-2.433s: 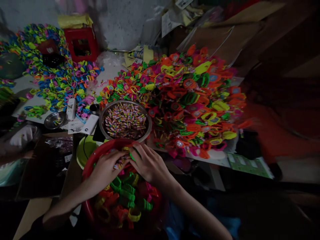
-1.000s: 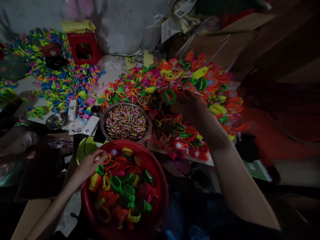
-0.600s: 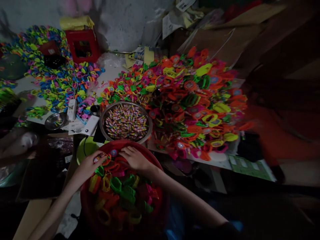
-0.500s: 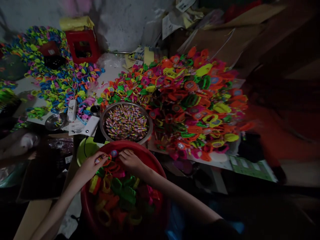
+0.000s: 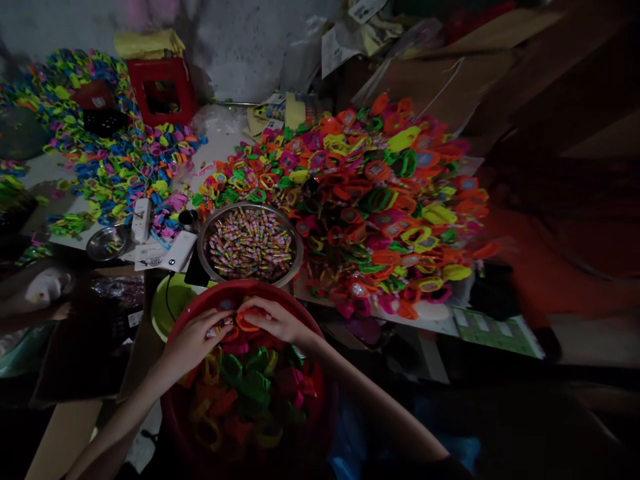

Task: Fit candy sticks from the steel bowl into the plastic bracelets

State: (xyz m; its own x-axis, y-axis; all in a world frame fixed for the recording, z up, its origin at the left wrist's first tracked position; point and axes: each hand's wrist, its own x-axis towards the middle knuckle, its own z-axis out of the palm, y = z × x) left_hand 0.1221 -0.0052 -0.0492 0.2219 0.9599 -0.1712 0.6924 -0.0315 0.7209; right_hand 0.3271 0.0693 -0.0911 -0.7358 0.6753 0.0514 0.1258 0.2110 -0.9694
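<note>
Above the far part of the red basin (image 5: 306, 321), just off the tabletop's (image 5: 216, 148) front edge, the left hand (image 5: 193, 340) grips small wrapped candies (image 5: 216, 331); the right hand (image 5: 277, 321) pinches an orange toy watch (image 5: 254, 323). A light fingertip grip, kept low over the basin, would probably steady both without bending the band. The watch's long axis runs roughly left to right; which way its dial points cannot be told.

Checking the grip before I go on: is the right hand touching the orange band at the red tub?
Touching. The head view shows the right hand with its fingers against the orange band, partly covering its loop.
</note>
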